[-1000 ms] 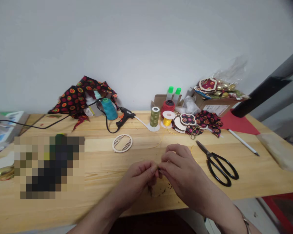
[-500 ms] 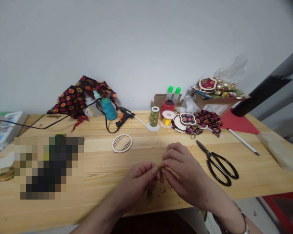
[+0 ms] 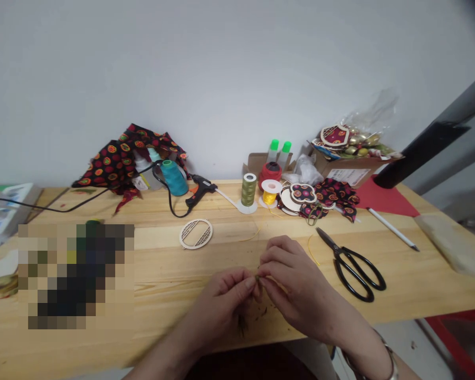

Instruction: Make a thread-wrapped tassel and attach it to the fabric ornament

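My left hand (image 3: 225, 295) and my right hand (image 3: 291, 279) meet over the front of the wooden table (image 3: 166, 274). Both pinch a small olive-green tassel (image 3: 257, 278) between their fingertips; dark thread ends (image 3: 243, 322) hang below my left hand. A thin yellow thread (image 3: 257, 232) runs from the hands back toward the yellow spool (image 3: 269, 194). A round wooden fretwork disc (image 3: 196, 233) lies behind my left hand.
Black scissors (image 3: 352, 264) lie right of my right hand. Along the back stand an olive spool (image 3: 249, 190), a teal spool (image 3: 174, 177), a glue gun (image 3: 200, 191), patterned fabric (image 3: 114, 158), covered wooden shapes (image 3: 303, 194), a cardboard box (image 3: 350, 166) and a white pencil (image 3: 391, 228).
The hands have stayed together, with only small finger movements on the tassel. The view has shifted slightly.
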Motion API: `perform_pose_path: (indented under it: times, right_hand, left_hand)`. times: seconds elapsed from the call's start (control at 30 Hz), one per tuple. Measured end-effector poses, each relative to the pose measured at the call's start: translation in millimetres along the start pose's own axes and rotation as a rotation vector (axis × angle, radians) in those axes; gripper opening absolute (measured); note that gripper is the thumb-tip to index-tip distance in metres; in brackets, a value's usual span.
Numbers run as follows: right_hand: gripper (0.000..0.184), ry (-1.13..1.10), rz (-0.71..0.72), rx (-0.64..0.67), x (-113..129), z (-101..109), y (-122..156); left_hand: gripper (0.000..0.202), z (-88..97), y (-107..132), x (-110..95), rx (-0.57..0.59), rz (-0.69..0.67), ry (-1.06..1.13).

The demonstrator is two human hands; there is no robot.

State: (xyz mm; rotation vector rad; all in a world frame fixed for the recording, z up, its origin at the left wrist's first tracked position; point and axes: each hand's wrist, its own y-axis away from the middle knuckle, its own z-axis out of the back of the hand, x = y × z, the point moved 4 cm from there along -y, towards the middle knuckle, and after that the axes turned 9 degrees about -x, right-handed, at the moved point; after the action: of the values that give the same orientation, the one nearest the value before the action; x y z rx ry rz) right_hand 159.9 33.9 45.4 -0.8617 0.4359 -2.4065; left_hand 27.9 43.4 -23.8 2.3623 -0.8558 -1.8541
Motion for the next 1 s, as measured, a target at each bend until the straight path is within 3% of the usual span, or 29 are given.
perform_pose_path:
  times: [0.37, 0.57, 0.7, 0.9, 1.0]
  right_hand:
    - [0.010, 0.046, -0.060, -0.027, -11, 0, 1]
    - [0.012, 0.651, -0.389, 0.005, -65, 16, 20]
    - [0.017, 0.826, -0.551, 0.081, -90, 20, 39]
    - [0.018, 0.758, -0.579, 0.077, -93, 21, 40]
    - [0.021, 0.485, -0.590, 0.017, -80, 17, 35]
  left_hand:
    - [0.028, -1.1, -4, 9, -0.058, 0.037, 0.138]
    - [0.026, 7.9, -5, -2, -0.196, -0.008, 0.231]
    - [0.027, 9.5, -5, -5, -0.225, -0.005, 0.236]
    - [0.029, 8.3, -6, -1, -0.267, 0.000, 0.164]
    - [0.028, 8.7, -6, 3, -0.274, 0.000, 0.100]
